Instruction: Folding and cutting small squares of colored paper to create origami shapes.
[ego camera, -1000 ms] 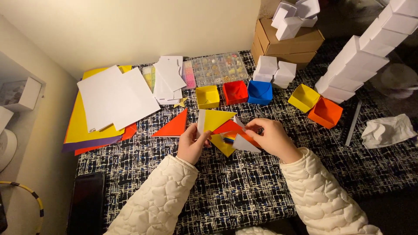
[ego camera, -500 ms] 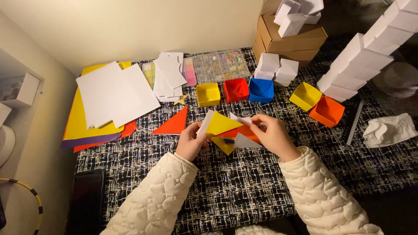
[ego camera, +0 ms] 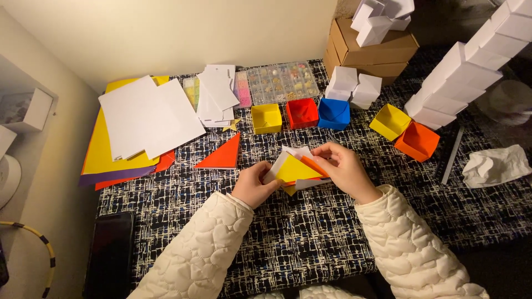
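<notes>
Yellow, orange and white folded paper (ego camera: 296,169) held just above the worktop (ego camera: 332,238), near its middle, between both hands. Left hand (ego camera: 254,185) closed on the paper's lower left corner, thumb on top, fingers tucked under. Right hand (ego camera: 344,169) pinched on the upper right edge, fingertips curled over the orange flap. Both sleeves in quilted cream fabric.

Covered the worktop: a black-and-white woven cloth. Lay just left of the left hand, apart from it: an orange paper triangle (ego camera: 223,155). Stood in a row beyond the hands, side by side: a yellow paper box (ego camera: 266,118), a red paper box (ego camera: 302,113) and a blue paper box (ego camera: 334,113). Sat behind that row: a clear compartment tray (ego camera: 282,81) of small beads. Spread at far left: white sheets (ego camera: 147,116) on top of yellow, purple and orange sheets. Stood to the right, touching each other: an open yellow box (ego camera: 390,121) and an open orange box (ego camera: 417,140). Rose behind those: a stack of white paper boxes (ego camera: 460,77). Lay at the right edge: a crumpled white paper (ego camera: 496,165). Rested at the back: a cardboard box (ego camera: 370,55) with white boxes on top.
</notes>
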